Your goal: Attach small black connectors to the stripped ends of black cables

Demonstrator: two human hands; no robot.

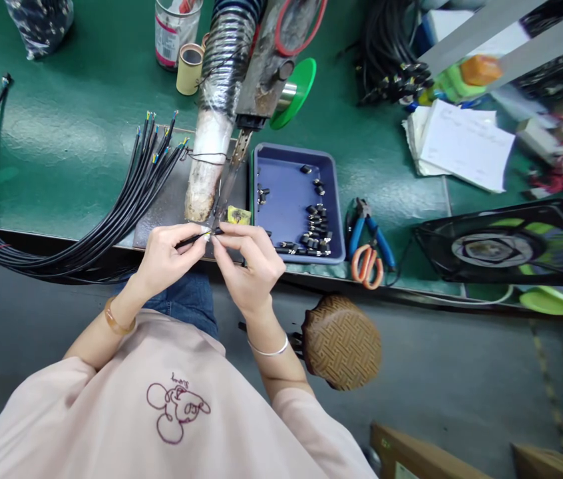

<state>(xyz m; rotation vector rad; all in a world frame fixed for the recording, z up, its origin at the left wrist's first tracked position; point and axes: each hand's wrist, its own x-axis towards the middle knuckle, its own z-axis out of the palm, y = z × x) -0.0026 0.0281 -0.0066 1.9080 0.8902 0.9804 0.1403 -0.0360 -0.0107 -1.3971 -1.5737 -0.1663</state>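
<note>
Between the left fingers [178, 234] — a slim black cable [189, 240].

Cable [191, 241] in the left hand [172, 256]: black. Cable bundle [112, 229], left of the left hand: black jackets; blue, yellow and green cores. Parts tray [286, 173], right of the right hand [254, 266]: blue-violet; its connectors [317, 225]: black and silver. Pliers [381, 243], farther right: blue handles; adjoining scissors [358, 261]: orange handles. Workbench surface [86, 113], beyond both hands: green. Stool seat [344, 342], right of the right wrist: brown, basket-weave pattern.
</note>
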